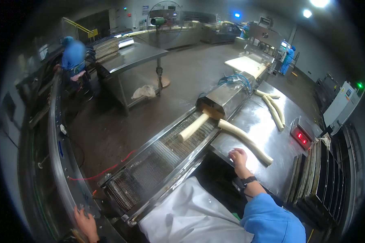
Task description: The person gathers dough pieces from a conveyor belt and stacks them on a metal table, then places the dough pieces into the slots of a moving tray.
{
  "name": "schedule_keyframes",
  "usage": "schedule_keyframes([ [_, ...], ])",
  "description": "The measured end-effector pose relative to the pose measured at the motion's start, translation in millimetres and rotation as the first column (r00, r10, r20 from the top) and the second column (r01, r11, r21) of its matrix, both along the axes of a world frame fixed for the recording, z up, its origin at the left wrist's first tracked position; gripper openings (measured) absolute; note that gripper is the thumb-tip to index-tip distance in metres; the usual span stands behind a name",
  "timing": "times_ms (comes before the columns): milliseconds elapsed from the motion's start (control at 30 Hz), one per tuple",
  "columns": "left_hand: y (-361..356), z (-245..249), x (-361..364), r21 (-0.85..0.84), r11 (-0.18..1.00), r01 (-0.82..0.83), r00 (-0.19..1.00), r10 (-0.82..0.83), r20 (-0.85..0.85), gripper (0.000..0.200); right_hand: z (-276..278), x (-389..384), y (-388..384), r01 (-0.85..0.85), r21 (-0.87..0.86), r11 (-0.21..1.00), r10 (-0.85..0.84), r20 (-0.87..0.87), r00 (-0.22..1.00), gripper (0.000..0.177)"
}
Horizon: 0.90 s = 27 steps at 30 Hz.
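Note:
My left hand (85, 223) is at the lower left, fingers spread, by the long metal rail (65, 170), and nothing shows in it. My right hand (238, 158), with a dark watch on the wrist, is over the near edge of the steel table (280, 162). Its fingers are loosely bent and hold nothing visible. Just beyond it lies a long pale dough roll (247, 142), apart from the fingers. Another dough roll (194, 126) rests on the mesh conveyor belt (154, 156), its far end at the opening of a metal housing (227, 97).
Several more dough rolls (273, 111) lie farther back on the steel table. A scale (302, 135) with red digits and stacked trays (318, 174) stand at the right. A co-worker in blue (74, 56) is by another steel table (138, 56); another person (287, 60) stands far right.

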<state>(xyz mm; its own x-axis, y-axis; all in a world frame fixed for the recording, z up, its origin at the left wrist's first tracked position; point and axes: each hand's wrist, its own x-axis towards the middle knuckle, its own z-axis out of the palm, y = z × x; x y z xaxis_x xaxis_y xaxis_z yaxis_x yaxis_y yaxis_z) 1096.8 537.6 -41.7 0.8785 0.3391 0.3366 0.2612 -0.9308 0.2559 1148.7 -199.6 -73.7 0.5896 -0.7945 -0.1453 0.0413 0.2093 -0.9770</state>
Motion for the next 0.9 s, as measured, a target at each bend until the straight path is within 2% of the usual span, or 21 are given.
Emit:
schedule_keyframes([
  [33,-0.4,0.9,-0.1,0.000,1.000,0.008,1.000,-0.008,-0.001,0.033,-4.4,13.3,7.3,-0.073,-0.120,0.990,0.064,-0.078,0.995,0.025],
  [67,-3.4,5.4,0.2,0.001,1.000,0.016,1.000,-0.016,-0.003,0.033,-14.9,30.6,16.4,-0.086,-0.332,0.939,0.032,-0.165,0.986,0.023],
  [100,-8.3,10.7,0.5,0.002,1.000,0.008,1.000,-0.008,-0.007,0.033,-20.9,45.8,19.2,-0.232,-0.494,0.838,0.081,-0.308,0.948,0.024],
  [200,-19.5,26.4,1.2,-0.024,0.997,-0.073,0.995,0.071,-0.072,0.033,17.6,83.4,79.7,-0.359,-0.726,0.586,0.201,-0.299,0.933,0.031],
  [233,-15.1,20.2,2.2,-0.013,0.999,-0.049,0.997,0.048,-0.052,0.032,28.4,92.4,96.0,-0.437,-0.818,0.374,0.152,-0.411,0.899,0.041],
  [300,-12.7,12.6,3.2,0.000,0.999,-0.040,0.999,0.040,-0.036,0.032,21.1,119.2,116.3,-0.360,-0.920,0.155,0.240,-0.318,0.917,0.045],
  [333,-14.2,13.1,4.5,-0.029,0.999,-0.032,0.999,0.032,-0.028,0.031,25.0,125.8,126.1,-0.364,-0.919,0.150,0.260,-0.319,0.912,0.045],
  [400,-17.2,18.2,2.8,-0.050,0.996,-0.076,0.997,0.075,-0.020,0.031,36.0,139.9,155.4,-0.426,-0.858,-0.289,0.201,-0.489,0.849,0.043],
  [433,-21.3,23.6,3.6,-0.047,0.997,-0.061,0.998,0.060,-0.037,0.031,28.0,149.8,165.4,-0.489,-0.831,-0.266,0.246,-0.549,0.799,0.041],
  [500,-22.0,27.6,1.6,-0.036,0.996,-0.086,0.995,0.084,-0.054,0.031,36.6,162.3,184.8,-0.673,-0.655,-0.345,0.175,-0.749,0.639,0.038],
  [567,-20.1,24.5,2.8,-0.078,0.997,-0.015,1.000,0.014,-0.016,0.030,37.8,166.7,200.1,-0.658,-0.651,-0.380,0.202,-0.752,0.627,0.032],
  [633,-18.3,19.7,1.8,-0.061,0.998,-0.023,1.000,0.023,0.001,0.030,35.6,161.1,208.6,-0.589,-0.688,-0.425,0.219,-0.709,0.670,0.026],
  [667,-17.5,18.9,3.7,-0.044,0.999,0.000,1.000,0.002,0.025,0.029,35.1,158.2,210.5,-0.528,-0.720,-0.450,0.259,-0.672,0.694,0.026],
  [767,-16.3,15.0,3.1,-0.014,1.000,0.014,0.998,-0.013,0.055,0.029,46.2,145.5,213.1,-0.496,-0.684,-0.535,0.275,-0.696,0.663,0.031],
  [800,-16.3,13.9,2.5,-0.016,1.000,0.010,0.998,-0.010,0.056,0.029,48.9,138.9,212.4,-0.488,-0.712,-0.505,0.334,-0.682,0.650,0.040],
  [833,-15.6,13.1,2.4,-0.016,1.000,0.006,0.999,-0.005,0.048,0.029,58.7,130.9,211.0,-0.488,-0.712,-0.506,0.334,-0.683,0.650,0.040],
  [900,-12.8,13.4,2.6,-0.015,1.000,0.021,0.999,-0.020,0.041,0.029,77.4,111.2,201.3,-0.662,-0.703,-0.259,0.491,-0.686,0.536,0.027],
])
